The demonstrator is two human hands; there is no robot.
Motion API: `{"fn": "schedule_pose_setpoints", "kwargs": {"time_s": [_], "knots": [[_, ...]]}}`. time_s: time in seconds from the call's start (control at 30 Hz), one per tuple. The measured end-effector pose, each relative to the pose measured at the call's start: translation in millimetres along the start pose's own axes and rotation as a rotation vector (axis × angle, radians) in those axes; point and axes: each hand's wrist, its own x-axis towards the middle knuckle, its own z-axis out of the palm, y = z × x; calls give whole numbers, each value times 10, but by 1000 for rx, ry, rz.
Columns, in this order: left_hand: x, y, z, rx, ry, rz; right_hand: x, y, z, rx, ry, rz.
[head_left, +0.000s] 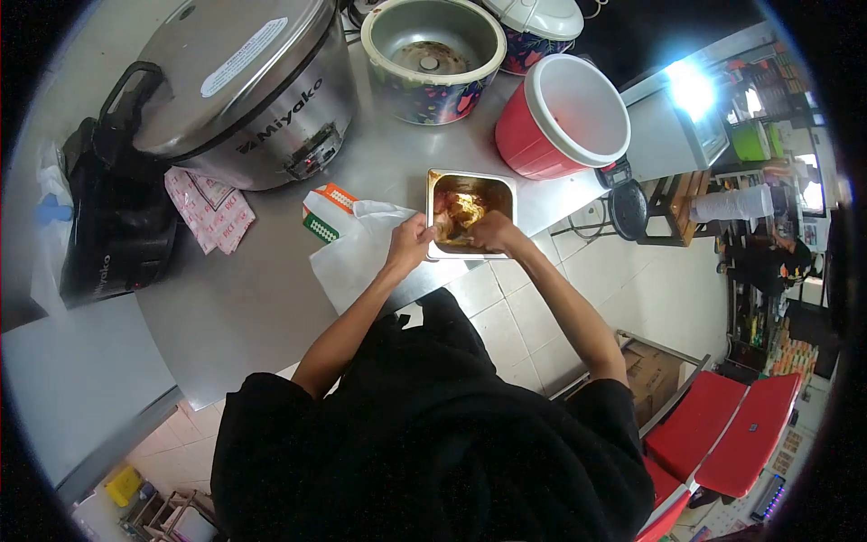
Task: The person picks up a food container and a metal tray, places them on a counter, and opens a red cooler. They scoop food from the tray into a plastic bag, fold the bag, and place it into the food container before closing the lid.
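A rectangular stainless steel food pan [473,174] sits near the counter's front edge. Inside it lies a yellow and reddish-brown food mixture [465,210], which looks wet and lumpy. My left hand [412,244] is closed on the pan's left rim, near the front corner. Over the pan's front right part, my right hand [494,234] reaches in with its fingers curled closed. What those fingers hold, if anything, is too small and hidden to make out. White plastic sheeting [361,248] lies beside my left hand, by an orange, white and green box [330,212].
Behind the pan stand a red bucket with a white rim [519,131] and a flowered pot [442,104]. A large Miyako cooker [262,117] and a pink printed packet [209,210] are to the left. Red chairs [722,434] stand on the floor at right.
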Motion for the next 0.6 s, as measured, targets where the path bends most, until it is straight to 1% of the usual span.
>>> {"fn": "schedule_pose_setpoints", "kwargs": {"time_s": [0.07,0.1,0.13,0.2,0.27,0.33,0.4,0.43,0.47,0.53,0.57,0.6], "knots": [[-14,19,-25,14,-31,21,-28,54,-52,585,178,536],[-14,-11,-32,-77,-30,-26,-56,127,-83,573,245,451],[-3,-37,-35,-168,-30,-72,-29,115,-55,573,247,451],[23,-117,-7,-139,-35,-46,-18,-111,31,-86,418,497],[74,-221,45,-115,-32,-4,-29,-344,217,-287,290,285],[99,-354,56,-64,-3,-15,-141,-493,98,-333,156,180],[51,-207,44,-45,13,8,-163,-374,-142,-360,212,197],[-12,-120,56,-32,26,29,-91,-269,-127,-407,417,170],[-27,-96,64,-30,17,20,-12,-191,-100,-407,521,164],[25,-44,76,57,74,113,-18,-77,92,-413,278,284],[28,4,40,158,64,79,-78,-104,124,-411,277,288],[48,55,35,158,63,81,-154,-156,164,-350,195,345]]}}
